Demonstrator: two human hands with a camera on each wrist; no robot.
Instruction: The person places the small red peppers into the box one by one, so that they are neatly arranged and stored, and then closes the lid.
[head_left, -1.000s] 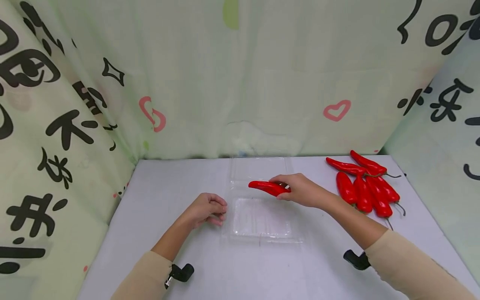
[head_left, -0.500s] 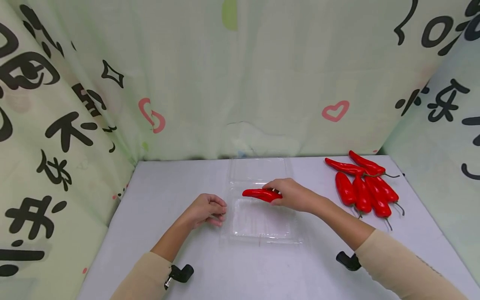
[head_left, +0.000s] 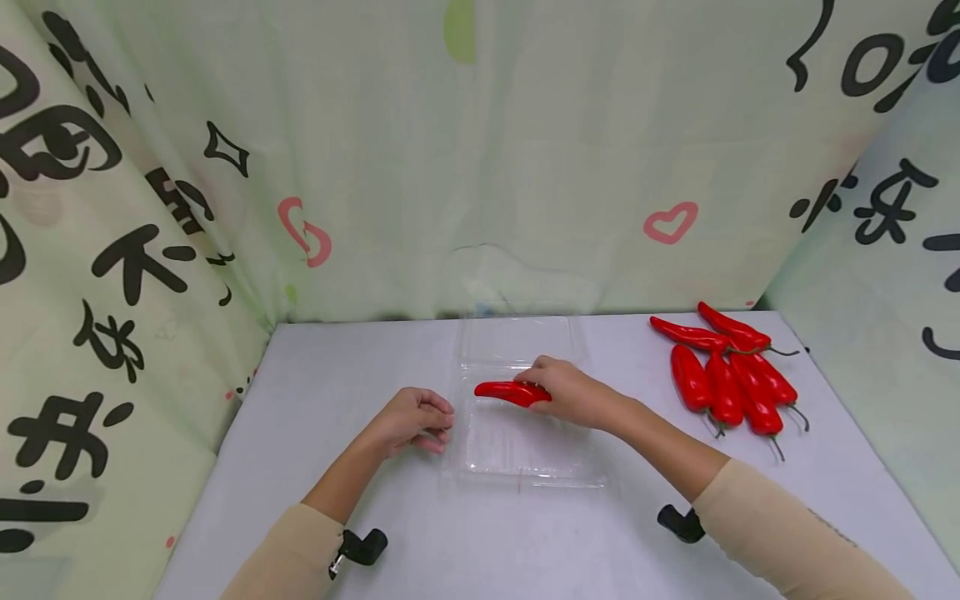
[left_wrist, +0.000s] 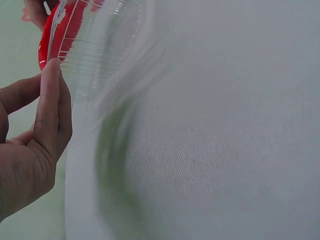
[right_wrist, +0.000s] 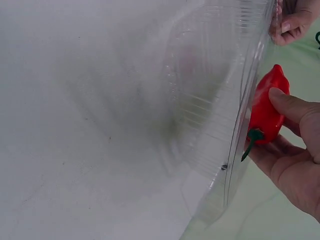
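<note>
My right hand (head_left: 573, 393) holds a red chili pepper (head_left: 504, 392) between thumb and fingers, over the back part of the clear plastic container's tray. In the right wrist view, the pepper's green stem (right_wrist: 255, 135) points toward the container's rim (right_wrist: 240, 125). The transparent container (head_left: 525, 480) lies opened out on the table, its lid (head_left: 517, 337) toward the back. My left hand (head_left: 416, 421) is beside the tray's left edge, with loosely bent fingers. Its fingertips (left_wrist: 50, 67) are at the rim in the left wrist view; whether they press on it is hard to tell.
A pile of several red chili peppers (head_left: 723, 392) lies at the table's back right. The white tabletop (head_left: 360, 350) ends at a pale green printed curtain (head_left: 480, 167) at the back and sides. Each forearm carries a black mount (head_left: 363, 547).
My right hand has carried the chili pepper left and slightly down toward the tray's back-left part. The left hand, container and pepper pile stay in place.
</note>
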